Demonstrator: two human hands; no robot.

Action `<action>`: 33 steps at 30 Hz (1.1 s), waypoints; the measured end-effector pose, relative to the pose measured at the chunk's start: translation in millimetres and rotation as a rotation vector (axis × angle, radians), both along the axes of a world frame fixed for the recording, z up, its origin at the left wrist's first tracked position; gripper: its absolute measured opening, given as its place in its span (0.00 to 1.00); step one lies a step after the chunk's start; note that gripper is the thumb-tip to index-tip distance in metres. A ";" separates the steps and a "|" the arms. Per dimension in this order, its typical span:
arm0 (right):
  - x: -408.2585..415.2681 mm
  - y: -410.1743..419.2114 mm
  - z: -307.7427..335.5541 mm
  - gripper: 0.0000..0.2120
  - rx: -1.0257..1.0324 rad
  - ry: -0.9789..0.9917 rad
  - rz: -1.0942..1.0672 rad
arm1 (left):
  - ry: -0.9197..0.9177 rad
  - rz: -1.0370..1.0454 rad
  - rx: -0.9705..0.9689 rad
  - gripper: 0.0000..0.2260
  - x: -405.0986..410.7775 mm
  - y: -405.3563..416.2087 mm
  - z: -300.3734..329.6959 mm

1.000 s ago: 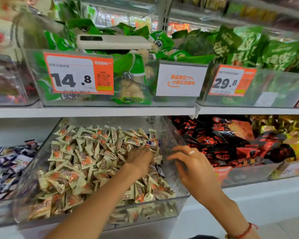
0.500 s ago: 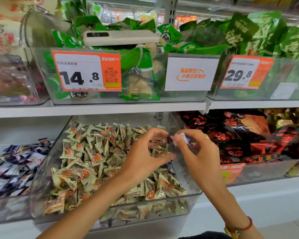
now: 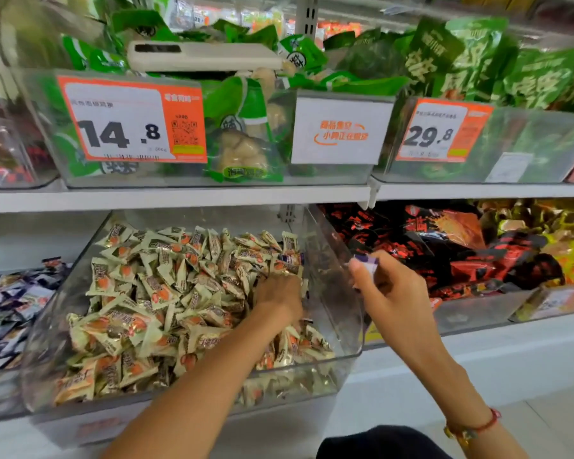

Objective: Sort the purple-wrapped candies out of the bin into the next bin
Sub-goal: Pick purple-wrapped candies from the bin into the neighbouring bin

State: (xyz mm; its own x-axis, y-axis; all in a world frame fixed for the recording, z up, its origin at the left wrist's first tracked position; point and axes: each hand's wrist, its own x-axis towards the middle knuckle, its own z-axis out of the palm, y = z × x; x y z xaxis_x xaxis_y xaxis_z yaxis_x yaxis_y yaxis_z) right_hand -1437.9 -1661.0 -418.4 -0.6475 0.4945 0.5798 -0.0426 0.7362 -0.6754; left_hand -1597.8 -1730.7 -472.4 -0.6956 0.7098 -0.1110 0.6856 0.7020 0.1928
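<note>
Right hand (image 3: pixel 390 294) pinches purple candy (image 3: pixel 365 261) beside bin (image 3: pixel 332 256) wall; left hand (image 3: pixel 277 298) buried among cream candies (image 3: pixel 153 293), grip indiscernible.

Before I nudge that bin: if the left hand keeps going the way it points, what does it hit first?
Probably more cream-wrapped candies: the left hand is already dug into the pile, pointing toward a purple candy beyond, though depth is unclear.

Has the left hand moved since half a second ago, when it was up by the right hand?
Yes. The left hand has dropped from beside the right hand back into the cream candies, away from the bin's right wall.
</note>
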 end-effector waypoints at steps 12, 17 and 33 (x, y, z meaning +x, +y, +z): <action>2.6 -9.7 1.7 0.07 -0.032 -0.036 0.062 | -0.309 -0.099 0.654 0.22 11.8 -79.6 40.7; -23.8 -35.7 23.0 0.16 -0.052 -0.103 0.102 | -0.606 -0.025 1.119 0.25 24.4 -88.0 80.4; -37.1 -20.9 -1.0 0.09 -0.109 0.183 0.011 | -0.058 -0.398 -0.043 0.16 -11.9 -81.2 16.1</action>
